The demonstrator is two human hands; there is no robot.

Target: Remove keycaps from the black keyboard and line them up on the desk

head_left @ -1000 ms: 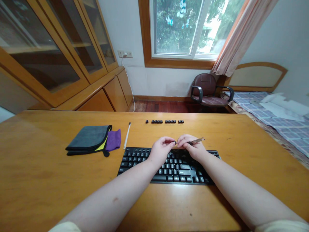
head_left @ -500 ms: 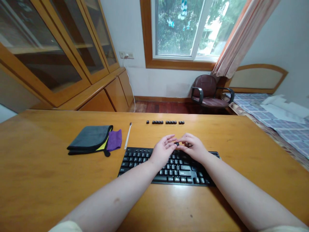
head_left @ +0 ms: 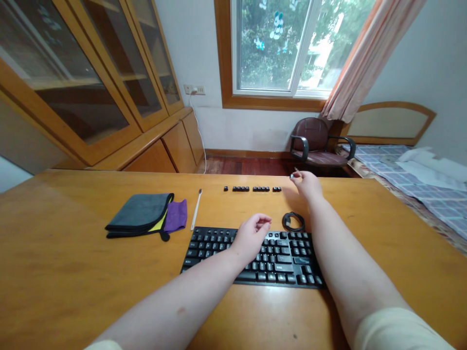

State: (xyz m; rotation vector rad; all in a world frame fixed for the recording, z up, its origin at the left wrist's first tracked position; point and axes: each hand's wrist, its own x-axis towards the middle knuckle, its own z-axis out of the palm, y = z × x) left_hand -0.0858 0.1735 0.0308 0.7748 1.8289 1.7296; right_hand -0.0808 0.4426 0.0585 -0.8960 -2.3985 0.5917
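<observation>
My left hand [head_left: 253, 233] hovers over the top middle of the black keyboard [head_left: 280, 267], fingers loosely curled with a gap and nothing seen in them. At the far edge of the table, my right hand [head_left: 307, 185] pinches a small dark keycap [head_left: 292, 176], which mostly hides behind the fingertips. A thin brownish piece [head_left: 297, 170] also sticks out by those fingers; its kind is unclear. To the left of this hand runs a row of black keycaps [head_left: 260, 189] in small groups. Along the keyboard's top row some key places look bare.
A coiled black USB cable [head_left: 293, 222] lies behind the keyboard. Left of it are a white toothbrush [head_left: 196, 210], a purple cloth [head_left: 176, 216] and a folded grey towel [head_left: 140, 212] on the wooden table [head_left: 65, 272]. Beyond stands an office chair [head_left: 314, 141].
My right hand has moved away from my left, forward to the far table edge, taking the keycap along. My left hand stays over the keyboard. The coiled cable has come into view.
</observation>
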